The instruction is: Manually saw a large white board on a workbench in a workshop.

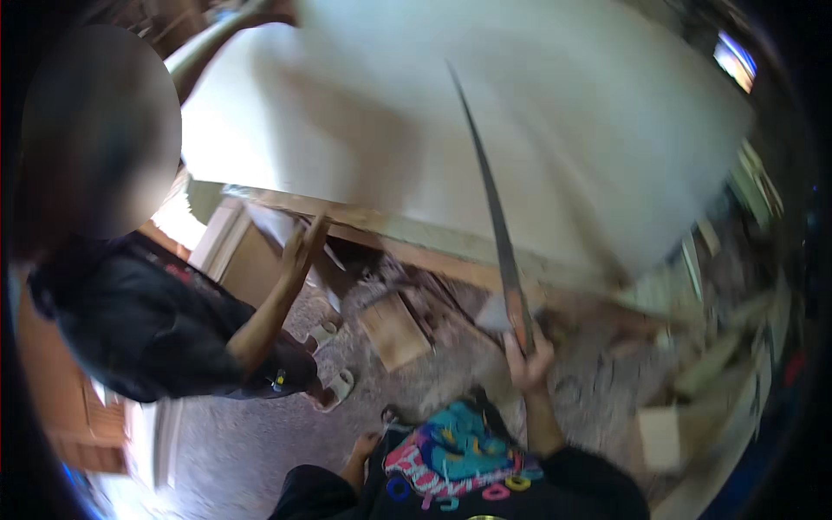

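White sheet panel [520, 113] fills upper centre and upper right of frame, tilted, blurred, its lower edge running from centre-left down toward right. Wood frame rail [407, 238] sits just under that edge.

Right hand [529, 360], lower centre-right, fingers wrapped shut round the handle end of a long thin saw blade [490, 195]. Blade rises from the hand up and slightly left, across the front of the panel, tip approx at upper centre. Forearm comes up from bottom edge in a dark sleeve.

Left hand [364, 446], lower centre, hangs low next to the wearer's patterned shirt [455, 455]; small and part hidden, can't tell if fingers are open or curled. Holds nothing that shows.

Co-worker at left of frame in a dark top [139, 321]. Their hand [303, 247], centre-left, is raised w/ fingers spread flat against underside/edge of the panel, touching it near the wood rail. A 2nd arm of theirs reaches to panel's top edge at upper left.

Floor at centre: speckled grey surface w/ wood offcuts; one square wood block [394, 329] lies below the rail, betw. co-worker's arm and the saw hand. White sandals [334, 360] near co-worker's feet, centre-left. More timber scraps [693, 373] piled at right, blurred. Orange-brown cabinet [65, 407] at lower left edge.
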The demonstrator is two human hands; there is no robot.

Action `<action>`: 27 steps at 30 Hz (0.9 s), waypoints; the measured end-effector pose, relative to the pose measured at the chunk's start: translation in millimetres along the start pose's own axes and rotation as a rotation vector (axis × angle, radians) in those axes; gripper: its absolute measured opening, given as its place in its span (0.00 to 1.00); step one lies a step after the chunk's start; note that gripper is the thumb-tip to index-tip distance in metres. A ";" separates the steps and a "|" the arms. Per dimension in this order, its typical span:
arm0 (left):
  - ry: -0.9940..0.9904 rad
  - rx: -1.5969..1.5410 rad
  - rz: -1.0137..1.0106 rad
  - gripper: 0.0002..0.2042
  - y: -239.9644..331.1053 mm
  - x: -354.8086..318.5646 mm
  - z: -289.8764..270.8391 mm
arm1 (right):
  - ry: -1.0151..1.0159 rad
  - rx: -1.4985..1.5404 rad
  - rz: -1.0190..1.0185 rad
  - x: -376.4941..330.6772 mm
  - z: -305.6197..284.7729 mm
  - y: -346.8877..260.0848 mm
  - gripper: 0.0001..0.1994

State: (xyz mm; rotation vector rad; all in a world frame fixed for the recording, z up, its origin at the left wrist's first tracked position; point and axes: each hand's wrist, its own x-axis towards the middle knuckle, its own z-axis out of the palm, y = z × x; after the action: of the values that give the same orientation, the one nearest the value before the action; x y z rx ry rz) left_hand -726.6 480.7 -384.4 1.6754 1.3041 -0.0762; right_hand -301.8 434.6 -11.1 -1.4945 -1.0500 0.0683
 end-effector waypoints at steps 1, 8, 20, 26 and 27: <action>-0.055 0.042 0.024 0.22 -0.7 -5.1 2.6 | 0.049 -0.032 0.032 0.1 7.2 -4.4 0.20; -0.011 -0.119 -0.197 0.22 -51.0 47.2 0.9 | 0.140 -0.063 0.094 -4.7 39.1 15.5 0.24; 0.071 -0.142 -0.125 0.22 -0.3 31.0 -72.0 | -0.205 -0.168 -0.026 72.9 219.1 47.7 0.27; 0.606 -0.711 0.373 0.15 245.5 81.8 -167.7 | -0.124 -0.151 -0.216 94.2 207.2 93.1 0.28; 0.715 -0.723 0.548 0.13 289.7 100.1 -212.2 | -0.158 -0.123 -0.152 92.7 215.4 86.8 0.27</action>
State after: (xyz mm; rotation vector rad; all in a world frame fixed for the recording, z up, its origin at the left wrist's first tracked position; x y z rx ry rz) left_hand -563.1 715.3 -145.3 1.3724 1.0924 1.2645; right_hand -327.6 671.1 -88.5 -1.5331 -1.3124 0.0151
